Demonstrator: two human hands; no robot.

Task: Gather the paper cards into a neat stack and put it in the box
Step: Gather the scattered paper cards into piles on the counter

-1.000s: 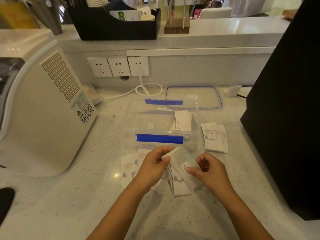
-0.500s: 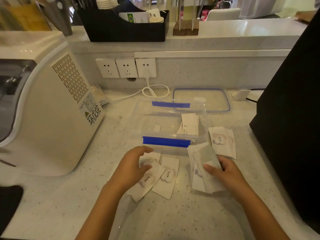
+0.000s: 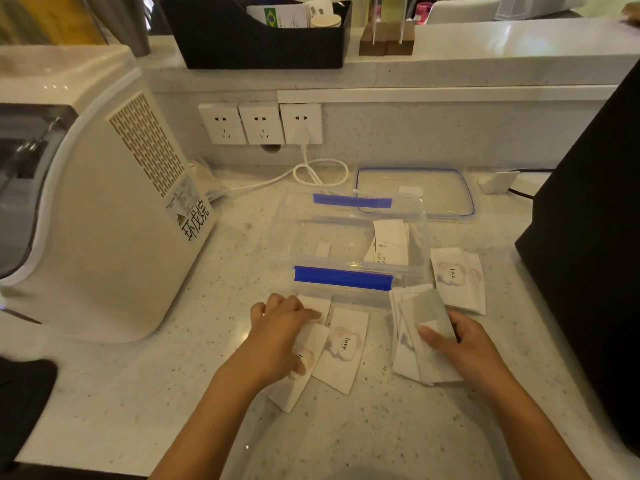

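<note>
A clear plastic box [image 3: 346, 233] with blue clips stands open on the counter; a few white cards [image 3: 391, 242] lean inside its right end. My right hand [image 3: 460, 348] grips a fanned bundle of cards [image 3: 410, 327] just in front of the box's right corner. My left hand [image 3: 280, 336] rests palm down on loose cards [image 3: 304, 362] lying flat on the counter. Beside it lies a card printed "love" [image 3: 344, 348]. More "love" cards [image 3: 457, 278] lie to the right of the box.
The box's lid [image 3: 415, 190] lies behind the box. A large white appliance [image 3: 97, 202] stands at the left, a black block [image 3: 588, 220] at the right. A white cable [image 3: 311, 173] runs from the wall sockets [image 3: 263, 123].
My hands have parted: the right carried the bundle of cards to the right, while the left let go and came down flat onto the loose cards on the counter.
</note>
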